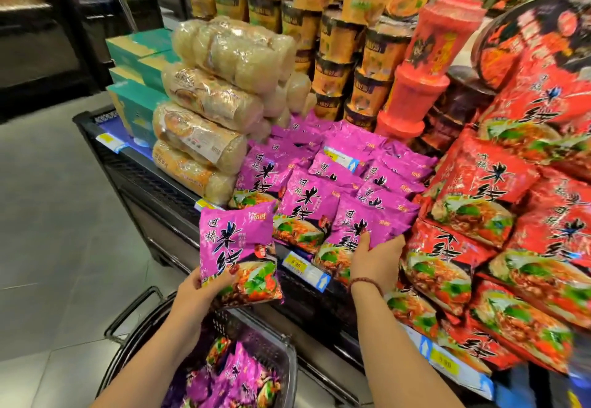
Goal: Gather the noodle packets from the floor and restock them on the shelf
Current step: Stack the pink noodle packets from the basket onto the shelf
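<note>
Glossy purple packet (238, 252), left hand (196, 292)

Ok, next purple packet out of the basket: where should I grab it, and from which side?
Come from straight above: the basket is open only at the top, its walls block the sides. The packets stand crowded and tilted, so pinch the upper edge of the topmost one, where the flat seal sticks up. The left hand is holding a packet, so it must shelve that first.
</note>
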